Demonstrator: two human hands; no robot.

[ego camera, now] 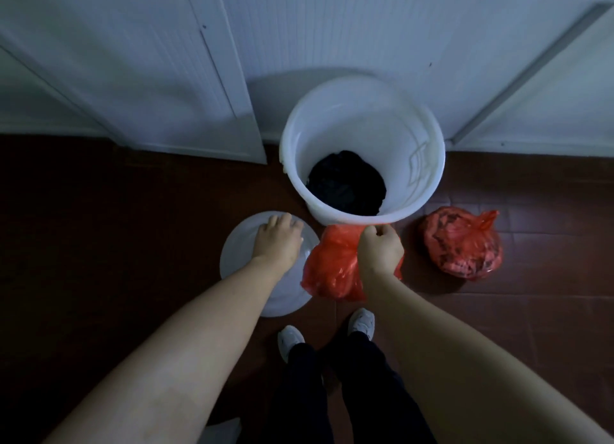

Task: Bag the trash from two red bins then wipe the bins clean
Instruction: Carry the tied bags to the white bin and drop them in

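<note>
Standing over a white bucket (362, 157) set against the pale wall, toes of white shoes (360, 322) just behind. Right hand (380, 249) curled into a tight fist on the gathered neck of a red bag (332, 267) — grip fully closed on the plastic, bag hanging just short of the bucket's near rim. Left hand (277, 241) laid on top of a white lid (246, 277) on the floor, fingers bent over its far edge; could not tell whether pinching that edge or merely resting there. Second red bag (461, 244) already knotted and sitting on the dark red tiles to the right of the bucket, well apart from both hands. Something black and crumpled (347, 186) down at the bottom of the bucket. No red bins anywhere in view, so the wiping step looked not yet begun.

Risks from here, as a judgement: thin plastic held only at the neck — likely to tear or slip if swung against the bucket rim. Bag mouth not visibly tied, so a tilt could spill trash onto the floor. Lid lifted one-handed by its edge could flip and clatter. Dim light too, so a small split in the bag easily missed.
</note>
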